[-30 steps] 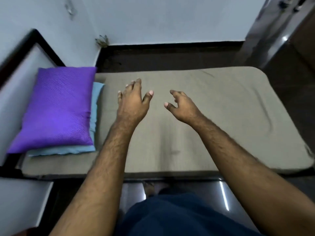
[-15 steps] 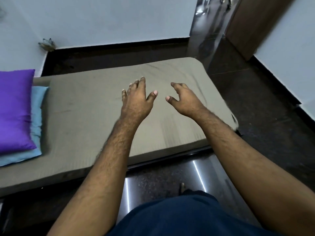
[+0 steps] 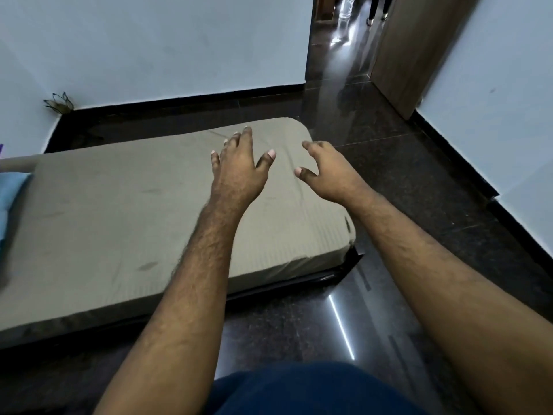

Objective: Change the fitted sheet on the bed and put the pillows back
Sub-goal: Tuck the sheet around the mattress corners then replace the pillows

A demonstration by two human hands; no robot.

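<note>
A grey-brown fitted sheet (image 3: 104, 223) covers the low mattress, lying smooth with a few creases near the foot end. My left hand (image 3: 239, 169) hovers above the sheet near the foot of the bed, fingers spread and holding nothing. My right hand (image 3: 326, 172) is held out beside it over the bed's far right corner, fingers loosely bent and empty. A light blue pillow (image 3: 10, 190) shows only as a sliver at the left edge; a trace of purple (image 3: 1, 151) sits above it.
Dark polished floor (image 3: 389, 181) runs round the bed's foot and near side. A pale wall with black skirting stands behind the bed. A doorway with a wooden door (image 3: 419, 49) opens at the back right. A small dark object (image 3: 58, 103) sits in the back left corner.
My view has swung right toward the foot of the bed; the purple and blue pillows have slid almost out of frame. Both hands stay outstretched and empty.
</note>
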